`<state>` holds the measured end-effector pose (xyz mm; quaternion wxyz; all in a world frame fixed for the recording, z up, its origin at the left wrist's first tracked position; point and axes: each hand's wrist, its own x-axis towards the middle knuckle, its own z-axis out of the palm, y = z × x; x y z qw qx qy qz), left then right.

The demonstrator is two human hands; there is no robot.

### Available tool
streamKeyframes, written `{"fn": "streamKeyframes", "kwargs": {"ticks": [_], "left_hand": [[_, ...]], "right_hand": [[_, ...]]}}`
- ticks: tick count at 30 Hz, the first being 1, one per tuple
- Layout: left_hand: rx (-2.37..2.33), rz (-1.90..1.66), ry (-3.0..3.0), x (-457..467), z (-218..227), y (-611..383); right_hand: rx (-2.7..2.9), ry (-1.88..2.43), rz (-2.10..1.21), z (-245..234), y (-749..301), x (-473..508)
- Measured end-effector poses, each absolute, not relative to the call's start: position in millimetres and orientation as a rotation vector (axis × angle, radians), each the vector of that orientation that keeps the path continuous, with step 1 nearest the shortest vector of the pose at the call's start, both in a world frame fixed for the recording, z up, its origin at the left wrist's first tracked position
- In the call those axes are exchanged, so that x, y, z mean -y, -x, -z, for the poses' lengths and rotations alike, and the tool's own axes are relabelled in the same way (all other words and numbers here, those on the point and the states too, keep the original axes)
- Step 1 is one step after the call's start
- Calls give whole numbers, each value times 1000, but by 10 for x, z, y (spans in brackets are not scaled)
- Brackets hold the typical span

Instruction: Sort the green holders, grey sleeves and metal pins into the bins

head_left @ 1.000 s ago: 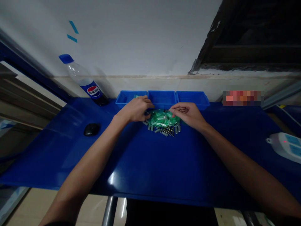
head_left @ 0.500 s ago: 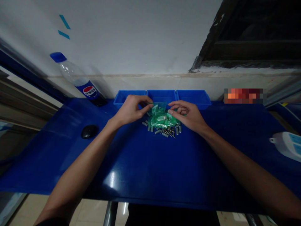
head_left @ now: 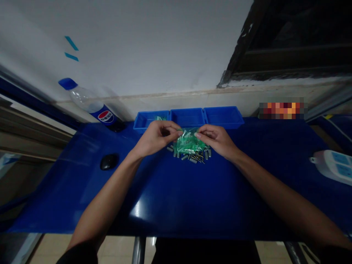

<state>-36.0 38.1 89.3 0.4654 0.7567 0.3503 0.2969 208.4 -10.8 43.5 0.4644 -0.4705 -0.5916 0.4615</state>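
My left hand (head_left: 158,137) pinches the left top corner of a small clear green plastic bag (head_left: 189,135). At the opposite corner, the fingers of my right hand (head_left: 217,138) are closed on the same bag. More green plastic bags (head_left: 187,146) lie heaped just below and behind it, so where one ends and another begins is hard to see. Around the near side of the heap are several short grey metal cylinders (head_left: 193,160) and thin brass-coloured screws or pins (head_left: 199,157), too small to tell apart.
Three joined blue bins (head_left: 187,119) stand against the wall; the left one holds some green plastic. A Pepsi bottle (head_left: 106,115) and a black computer mouse (head_left: 109,161) are on the left of the blue table (head_left: 170,205). A white plastic container (head_left: 332,167) sits at the right edge.
My right hand has come in from beside the bag and closed on its right corner. The bag is now stretched between both hands. The view has tilted slightly.
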Motion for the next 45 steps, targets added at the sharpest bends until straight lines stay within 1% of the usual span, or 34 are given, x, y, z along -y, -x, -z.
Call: {"fn": "streamKeyframes", "kwargs": {"ticks": [6, 13, 16, 20, 22, 25, 27, 32, 39, 42, 45], "left_hand": [[-883, -691, -1617, -362, -850, 321], [-941, -742, -1646, -321, -873, 276], [-1027, -859, -1828, -305, -957, 331], [-1376, -1074, -2270, -391, -1025, 517], [-1552, -1057, -2439, -489, -989, 626], [-1639, -894, -2559, -612, -893, 723], [-1572, -846, -2593, -628, -855, 717], [-1084, -549, -2621, -495, -846, 538], [-986, -286, -2759, -453, -642, 389], [-1021, -373, -2741, -460, -619, 376], [-1096, -610, -2623, -445, -659, 354]], "right_hand": [[1401, 1192, -1188, -531, -2096, 113], [1357, 1213, -1152, -556, -2129, 117], [1321, 1240, -1115, -594, -2125, 121], [1329, 1272, -1079, -637, -2130, 129], [1341, 1269, -1087, -630, -2133, 127], [1351, 1279, -1090, -579, -2136, 113], [1377, 1290, -1040, -536, -2141, 104], [1557, 1368, -853, -491, -2184, 109], [1648, 1369, -824, -528, -2235, 119], [1657, 1357, -822, -520, -2250, 111], [1653, 1353, -832, -511, -2256, 105]]}}
